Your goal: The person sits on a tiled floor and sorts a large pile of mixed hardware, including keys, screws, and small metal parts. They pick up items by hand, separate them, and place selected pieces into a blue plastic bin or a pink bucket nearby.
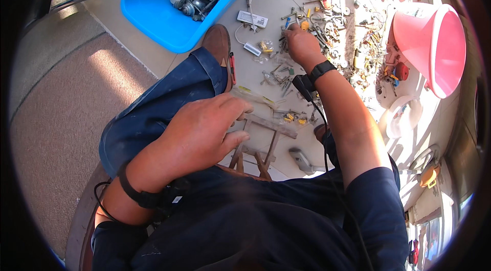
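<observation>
My right hand reaches down to the left edge of a wide spread of screws, bolts and small hardware on the tiled floor; its fingertips are bent down at the pieces, and whether they grip one is hidden. My left hand hovers over my lap, fingers loosely curled and thumb apart, with nothing seen in it. Left of the right hand lie a screwdriver across a white labelled box, a small white device with a cable and small clear bags with yellow pieces.
A blue plastic tub with bolts, metal parts and black cable stands beyond my shoe. A pink bucket lies tipped at the right, near a translucent white container. A red tool rests beside the shoe. A black cable hangs from my right wrist.
</observation>
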`<state>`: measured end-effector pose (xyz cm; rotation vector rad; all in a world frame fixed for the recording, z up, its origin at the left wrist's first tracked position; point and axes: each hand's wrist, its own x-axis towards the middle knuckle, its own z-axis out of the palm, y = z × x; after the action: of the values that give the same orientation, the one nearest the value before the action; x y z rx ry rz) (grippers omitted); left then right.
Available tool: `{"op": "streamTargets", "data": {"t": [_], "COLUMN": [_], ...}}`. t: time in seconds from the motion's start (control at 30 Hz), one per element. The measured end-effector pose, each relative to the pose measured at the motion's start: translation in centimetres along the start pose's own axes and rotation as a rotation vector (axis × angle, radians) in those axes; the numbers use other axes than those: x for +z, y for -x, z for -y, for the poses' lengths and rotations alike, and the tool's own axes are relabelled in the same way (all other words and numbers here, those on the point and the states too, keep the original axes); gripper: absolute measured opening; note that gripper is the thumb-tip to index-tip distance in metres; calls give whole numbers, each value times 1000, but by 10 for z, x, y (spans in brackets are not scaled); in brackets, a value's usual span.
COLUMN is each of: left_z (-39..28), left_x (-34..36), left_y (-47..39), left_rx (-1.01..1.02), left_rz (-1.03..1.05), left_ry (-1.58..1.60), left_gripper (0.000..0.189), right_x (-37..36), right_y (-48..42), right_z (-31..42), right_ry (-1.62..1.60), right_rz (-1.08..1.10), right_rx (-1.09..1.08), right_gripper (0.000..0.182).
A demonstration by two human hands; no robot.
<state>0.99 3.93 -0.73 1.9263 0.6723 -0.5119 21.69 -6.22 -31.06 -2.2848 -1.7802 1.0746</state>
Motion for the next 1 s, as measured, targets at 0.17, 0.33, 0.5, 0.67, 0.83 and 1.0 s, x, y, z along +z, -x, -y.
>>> {"op": "streamTargets", "data": {"t": [0.17, 0.33, 0.5, 0.67, 0.83, 1.0], "left_z": [4, 5, 6, 5, 6, 6], "left_x": [0, 0, -1, -3, -2, -3], "left_y": [2, 4, 3, 1, 1, -1], "left_rx": [-21, -43, -29, -34, -33, -39], "left_rz": [12, 16, 9, 5, -4, 10], "left_ry": [-11, -9, 0, 6, -7, -4], "left_gripper": [43, 43, 42, 42, 43, 41], "right_x": [17, 23, 13, 26, 29, 29], "right_y": [22, 43, 36, 27, 29, 39], "right_z": [-17, -35, -29, 0, 2, -6], "right_ry": [29, -198, -368, -118, -21, 9], "right_rz": [31, -8, -68, 31, 44, 52], "right_rx": [134, 262, 273, 139, 164, 140], "right_gripper": [15, 13, 23, 17, 16, 15]}}
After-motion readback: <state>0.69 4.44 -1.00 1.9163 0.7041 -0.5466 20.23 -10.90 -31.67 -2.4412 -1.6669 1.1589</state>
